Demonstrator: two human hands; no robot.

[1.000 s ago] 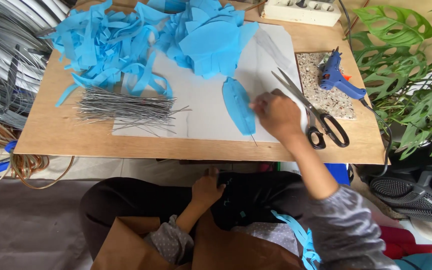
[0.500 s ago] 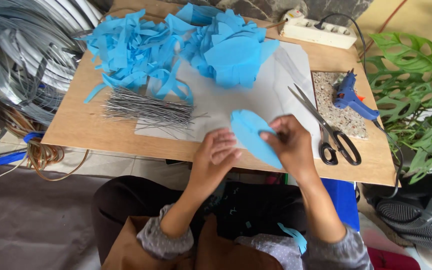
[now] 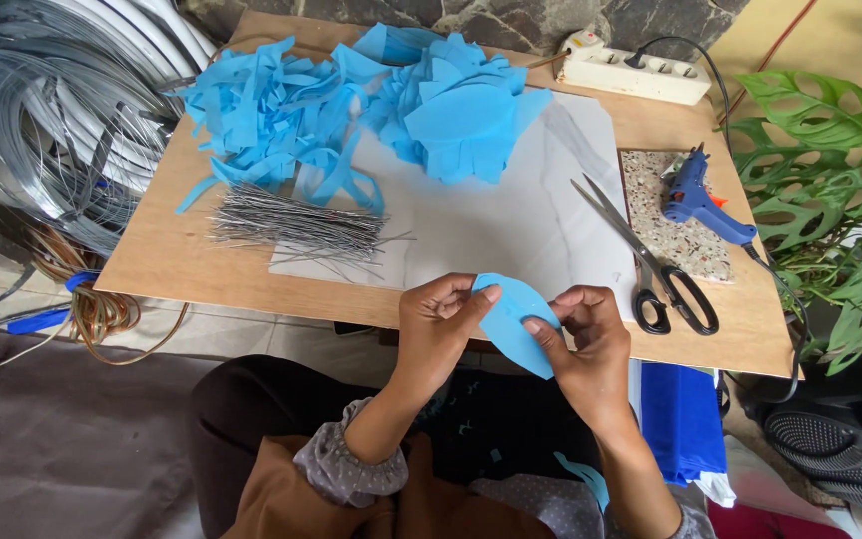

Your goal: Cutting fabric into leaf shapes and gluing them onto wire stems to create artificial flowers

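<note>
Your two hands now meet at the near edge of the table. A second ago your right hand (image 3: 591,334) alone was lifting the blue leaf-shaped cutout (image 3: 513,321) off the white sheet (image 3: 511,225) while the left stayed down in your lap; half a second ago the left had come up to join it. Now your left hand (image 3: 441,324) pinches the cutout's upper tip between thumb and fingers, and the right pinches its lower edge from 3 o'clock. So the piece has left the table and is held in the air between both hands.

Beyond, at 2 o'clock, the scissors (image 3: 650,265) lie as they did, and past them the blue glue gun (image 3: 695,195). At 11 o'clock sits the bundle of thin wires (image 3: 296,225), then the heap of blue scraps (image 3: 351,105).
</note>
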